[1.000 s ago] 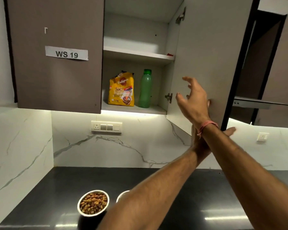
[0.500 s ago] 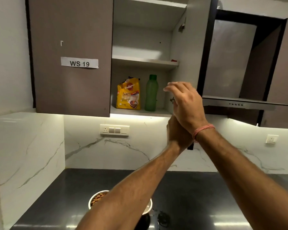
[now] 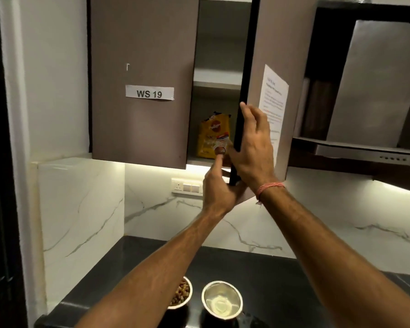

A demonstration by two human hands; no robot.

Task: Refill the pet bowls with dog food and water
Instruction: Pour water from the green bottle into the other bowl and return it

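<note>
Two steel bowls stand on the dark counter (image 3: 133, 268): one with kibble (image 3: 184, 293), partly behind my left forearm, and one with water (image 3: 221, 301). A yellow dog food bag (image 3: 211, 136) shows through the narrow gap of the wall cabinet. The right cabinet door (image 3: 277, 43) is nearly closed. My right hand (image 3: 251, 150) holds its free edge, fingers flat on the front and thumb behind. My left hand (image 3: 219, 190) grips the door's lower corner, index finger pointing up. The green bottle is hidden behind the door.
The left cabinet door carries a "WS 19" label (image 3: 149, 93). A paper notice (image 3: 273, 102) hangs on the right door. A range hood (image 3: 365, 91) juts out to the right. A switch panel (image 3: 187, 185) sits on the marble backsplash.
The cabinet door has swung from wide open to nearly closed with both hands on it. The bottle is now hidden, and the view has shifted so both bowls show.
</note>
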